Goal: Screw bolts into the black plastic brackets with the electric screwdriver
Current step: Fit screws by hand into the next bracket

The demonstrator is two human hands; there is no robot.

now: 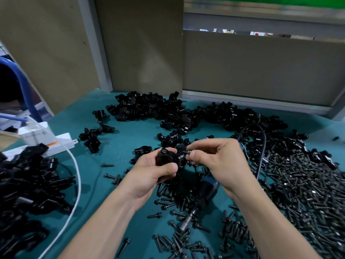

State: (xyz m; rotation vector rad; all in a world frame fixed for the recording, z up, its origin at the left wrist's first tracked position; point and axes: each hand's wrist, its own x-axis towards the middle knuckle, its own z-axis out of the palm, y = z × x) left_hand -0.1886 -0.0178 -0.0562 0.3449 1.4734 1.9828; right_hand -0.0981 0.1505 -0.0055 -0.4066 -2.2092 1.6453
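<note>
The black plastic bracket point(168, 157) sits in my left hand point(153, 176). My fingers are curled round its far side and my thumb point(170, 167) lies across its near face. Just to its right I pinch a bolt point(187, 152) between the thumb and forefinger of my right hand point(216, 159). Its shank points left at the bracket, though I cannot tell whether the tip has reached it. My other right fingers are curled in towards the palm.

Below my fingers and nearer to me, the electric screwdriver point(202, 196) lies on the green mat point(128, 133) between my wrists. Its metal nose points towards me and its blue body is partly under my right wrist. Its black cord point(262, 146) arches up just beyond my right knuckles.

Loose bolts point(302, 199) lie thick to the right of my right hand and spread under both forearms. Beyond my fingertips a heap of brackets point(164, 111) runs across the far side of the mat. Another pile of brackets point(29, 186) lies well to the left of my left hand.

Past that pile are a white power strip point(46, 141) and a white cable point(75, 186) that curves down towards me. Brown board panels point(141, 45) stand behind everything.
</note>
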